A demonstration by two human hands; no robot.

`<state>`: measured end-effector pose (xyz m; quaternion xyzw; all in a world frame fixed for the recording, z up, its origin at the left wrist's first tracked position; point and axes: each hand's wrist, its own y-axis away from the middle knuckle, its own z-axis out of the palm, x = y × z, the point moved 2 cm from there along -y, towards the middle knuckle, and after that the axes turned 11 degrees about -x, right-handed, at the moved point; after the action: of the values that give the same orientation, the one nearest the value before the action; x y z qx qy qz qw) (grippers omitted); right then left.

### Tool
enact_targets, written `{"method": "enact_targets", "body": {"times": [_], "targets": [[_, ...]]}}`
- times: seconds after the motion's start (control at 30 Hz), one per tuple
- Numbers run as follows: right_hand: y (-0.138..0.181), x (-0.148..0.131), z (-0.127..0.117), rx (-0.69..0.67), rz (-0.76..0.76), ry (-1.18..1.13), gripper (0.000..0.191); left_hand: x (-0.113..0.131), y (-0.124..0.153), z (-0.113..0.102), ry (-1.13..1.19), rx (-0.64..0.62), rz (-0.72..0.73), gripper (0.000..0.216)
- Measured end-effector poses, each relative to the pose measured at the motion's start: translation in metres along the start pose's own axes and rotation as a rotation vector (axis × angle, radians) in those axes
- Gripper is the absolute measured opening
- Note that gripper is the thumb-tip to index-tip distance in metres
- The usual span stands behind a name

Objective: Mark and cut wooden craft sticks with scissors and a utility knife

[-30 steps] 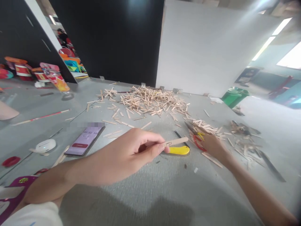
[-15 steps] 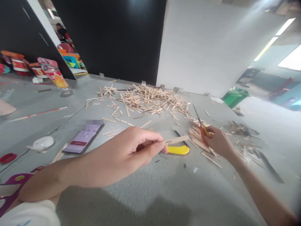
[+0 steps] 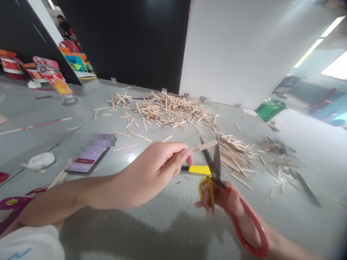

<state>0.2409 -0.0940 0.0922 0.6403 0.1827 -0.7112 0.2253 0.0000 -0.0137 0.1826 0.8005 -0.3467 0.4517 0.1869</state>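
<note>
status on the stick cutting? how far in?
Done: cut scraps litter the table's right side. In hand: the left hand pinches a marked wooden stick; the right hand holds open scissors, blades at the stick's tip, apparently no cut yet. Left: a big pile of sticks lies untouched at the far edge, so probably early to midway.

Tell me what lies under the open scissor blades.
Under the scissors held by the right hand, a yellow utility knife lies on the grey table. Its right end is hidden by the blades.
</note>
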Motion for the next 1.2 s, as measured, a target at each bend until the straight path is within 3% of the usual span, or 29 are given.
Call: {"method": "enact_targets", "body": {"times": [0.17, 0.27, 0.43, 0.53, 0.77, 1.2], "targets": [[0.008, 0.018, -0.005, -0.006, 0.01, 0.182, 0.056, 0.005, 0.001, 0.006, -0.008, 0.04, 0.027, 0.04], [0.008, 0.019, -0.006, -0.03, -0.034, 0.272, 0.061, 0.007, 0.0, 0.005, -0.032, 0.087, 0.021, 0.038], [0.001, -0.003, 0.003, -0.116, -0.15, 0.418, 0.07, 0.006, -0.004, 0.01, -0.084, -0.056, 0.113, 0.033], [-0.003, -0.012, 0.008, -0.093, -0.185, 0.456, 0.068, 0.002, -0.005, 0.015, -0.053, -0.116, 0.12, 0.032], [-0.005, -0.012, 0.012, -0.078, -0.219, 0.499, 0.056, -0.004, -0.007, 0.024, -0.099, -0.118, 0.149, 0.032], [-0.008, -0.026, 0.017, -0.047, -0.161, 0.511, 0.053, 0.0, -0.007, 0.021, -0.026, -0.143, 0.174, 0.029]]}}
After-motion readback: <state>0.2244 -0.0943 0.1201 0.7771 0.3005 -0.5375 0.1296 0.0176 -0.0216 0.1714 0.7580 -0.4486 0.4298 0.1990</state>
